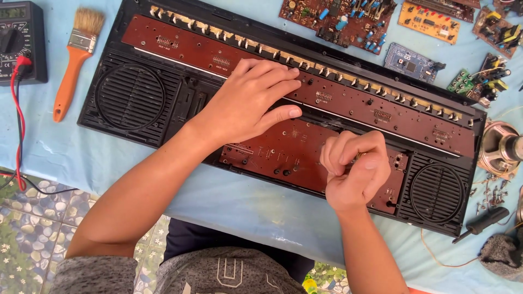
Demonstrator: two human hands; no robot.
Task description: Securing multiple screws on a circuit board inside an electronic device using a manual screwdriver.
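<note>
Nearest the person, the right hand (357, 171) was curled into a loose fist over the lower brown circuit board (283, 155), its fingers pinched round something small and brassy, perhaps a tool handle, though too little showed to tell. The left hand (253, 100) lay flat and spread, palm down, pressing on the long upper circuit board (381, 111), holding nothing. Both boards sat inside the opened black keyboard casing (131, 98), which rested on the pale blue surface (245, 201) with a round speaker grille at each end. Beyond it, at left, lay an orange-handled paintbrush (73, 62) and a black multimeter (22, 41); loose circuit boards (338, 19) lay farthest away.
</note>
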